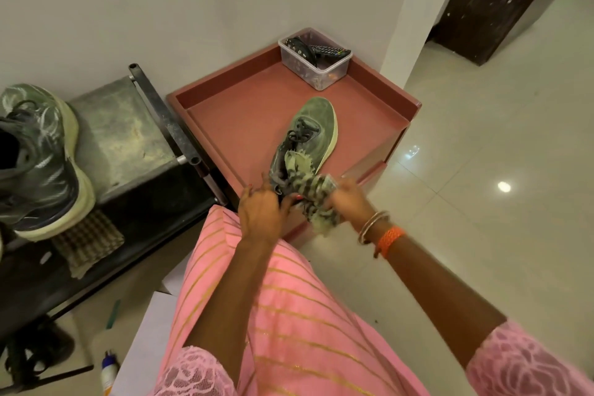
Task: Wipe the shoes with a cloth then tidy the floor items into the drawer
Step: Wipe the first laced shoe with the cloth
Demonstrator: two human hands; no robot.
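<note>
Your left hand [261, 212] grips the heel end of the green shoe [313, 135], fingers curled round it, thumb side toward the cloth. Your right hand [348, 199] clutches the striped cloth [310, 193], bunched in the fist and pressed against the shoe's heel and collar; a frayed end hangs below the wrist. The shoe lies toe-far on the red tray top [244, 119] of the drawer unit, heel at its near edge. At the far corner of that top sits a clear plastic box [316, 58] with a remote and dark items inside. Far left, the second shoe [38, 157] rests on a dark metal rack [122, 125], sole edge over a folded checked cloth [86, 241]. Near left on the floor, a small white bottle [108, 371] lies beside the rack's leg. Bangles and an orange band [390, 239] sit on your right wrist.
</note>
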